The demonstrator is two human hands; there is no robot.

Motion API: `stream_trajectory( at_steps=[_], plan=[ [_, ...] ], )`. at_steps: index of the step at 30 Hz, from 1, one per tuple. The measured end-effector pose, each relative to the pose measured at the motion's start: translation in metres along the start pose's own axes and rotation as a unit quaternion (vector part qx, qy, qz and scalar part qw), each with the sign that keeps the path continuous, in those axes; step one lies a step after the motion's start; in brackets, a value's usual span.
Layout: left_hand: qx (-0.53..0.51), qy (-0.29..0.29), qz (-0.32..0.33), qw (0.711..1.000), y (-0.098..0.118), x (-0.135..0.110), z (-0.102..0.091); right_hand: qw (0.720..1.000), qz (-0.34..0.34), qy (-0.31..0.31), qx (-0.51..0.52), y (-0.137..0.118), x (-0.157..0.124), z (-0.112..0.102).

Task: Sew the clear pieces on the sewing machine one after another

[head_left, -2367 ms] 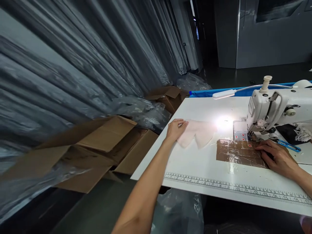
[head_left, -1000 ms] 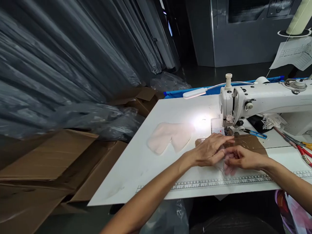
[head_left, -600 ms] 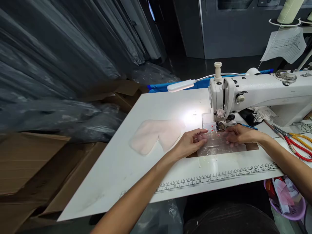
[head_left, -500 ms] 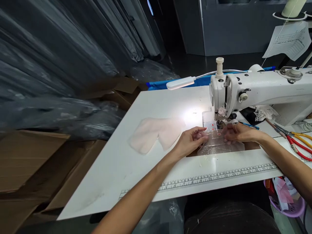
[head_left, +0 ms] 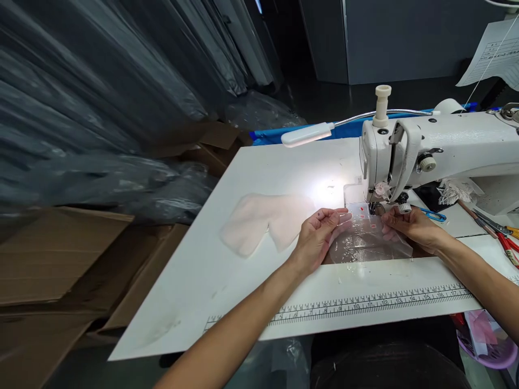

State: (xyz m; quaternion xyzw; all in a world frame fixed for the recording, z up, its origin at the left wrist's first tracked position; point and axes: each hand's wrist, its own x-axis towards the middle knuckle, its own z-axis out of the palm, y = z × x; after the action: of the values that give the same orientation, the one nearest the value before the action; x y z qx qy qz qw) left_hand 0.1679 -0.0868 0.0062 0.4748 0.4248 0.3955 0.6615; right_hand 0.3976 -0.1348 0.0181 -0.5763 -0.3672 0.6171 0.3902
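A sheer, see-through piece of material (head_left: 360,243) lies over the bed of the white sewing machine (head_left: 454,143), with its far edge at the presser foot (head_left: 373,208). Small red marks show near the foot. My left hand (head_left: 318,237) pinches the left edge of the sheer piece, fingertips together and slightly raised. At the right edge, my right hand (head_left: 413,229) has its fingers closed on the same piece, close beside the needle area. Both palms are largely turned from view.
A pale pink cut piece (head_left: 263,216) lies flat left of the machine. A lamp (head_left: 308,134) lights the table (head_left: 194,281). Blue snips (head_left: 433,215), red-handled scissors (head_left: 506,248) and white lace (head_left: 456,190) are at right. Cardboard boxes (head_left: 60,254) stand left; a purple basket (head_left: 497,354) sits below.
The view has shifted slightly, so the table and machine appear farther right. My left fingers have closed together and lifted at the edge of the sheer piece; my right hand stays beside the needle.
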Motion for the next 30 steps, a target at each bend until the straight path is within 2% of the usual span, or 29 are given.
stream_trajectory(
  at_steps=[4, 9, 12, 15, 18, 20, 22, 25, 28, 30],
  plan=[
    [-0.118, -0.008, -0.026, 0.993, 0.007, -0.003, 0.004, 0.998, -0.006, -0.001, 0.068, 0.001, -0.001, 0.003],
    [-0.173, 0.017, -0.032, 0.984, 0.009, -0.007, 0.007, 0.995, -0.007, 0.017, 0.102, 0.000, 0.000, 0.005],
    [-0.180, 0.015, -0.035, 0.983, 0.008, -0.006, 0.008, 0.997, -0.021, 0.017, 0.076, 0.004, 0.002, 0.004],
    [-0.168, -0.002, -0.043, 0.985, 0.007, -0.003, 0.007, 0.999, -0.042, 0.021, -0.002, 0.007, 0.003, 0.003],
    [-0.143, -0.014, -0.044, 0.989, 0.005, 0.001, 0.008, 0.984, -0.098, -0.010, -0.150, 0.005, -0.001, 0.003],
    [-0.124, -0.013, -0.038, 0.991, 0.006, 0.002, 0.008, 0.956, -0.141, -0.050, -0.252, 0.001, -0.007, 0.003],
    [-0.098, -0.014, -0.032, 0.995, 0.009, -0.002, 0.008, 0.934, -0.164, -0.085, -0.306, -0.003, -0.017, 0.000],
    [-0.027, -0.069, -0.042, 0.996, 0.019, -0.021, 0.006, 0.938, -0.131, -0.166, -0.275, -0.007, -0.039, -0.012],
    [0.094, -0.167, -0.060, 0.980, 0.027, -0.045, 0.003, 0.947, -0.028, -0.255, -0.195, -0.009, -0.059, -0.030],
    [0.190, -0.187, -0.022, 0.964, 0.027, -0.051, 0.000, 0.957, -0.002, -0.239, -0.165, -0.011, -0.062, -0.039]
  ],
)
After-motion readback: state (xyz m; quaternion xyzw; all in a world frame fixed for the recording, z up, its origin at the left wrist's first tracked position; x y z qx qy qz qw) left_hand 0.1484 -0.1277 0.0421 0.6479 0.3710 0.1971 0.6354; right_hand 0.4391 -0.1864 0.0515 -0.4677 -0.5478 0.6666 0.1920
